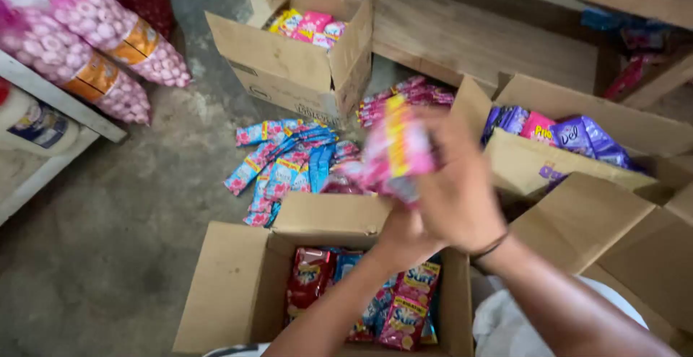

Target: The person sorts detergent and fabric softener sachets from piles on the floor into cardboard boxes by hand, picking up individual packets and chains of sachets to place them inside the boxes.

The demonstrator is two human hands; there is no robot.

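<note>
At twelve o'clock an open cardboard box (292,64) stands on the concrete floor (108,241), holding yellow and pink sachets. Just below it, near the middle, a loose heap of blue sachets (289,162) lies on the floor – fanned out, some overlapping. At ten o'clock two pink mesh bags of garlic (94,43) rest on a white shelf (61,104). At three o'clock another open carton (577,147) shows purple packets (588,137). At six o'clock sits a box of red and pink sachets (238,292)
</note>
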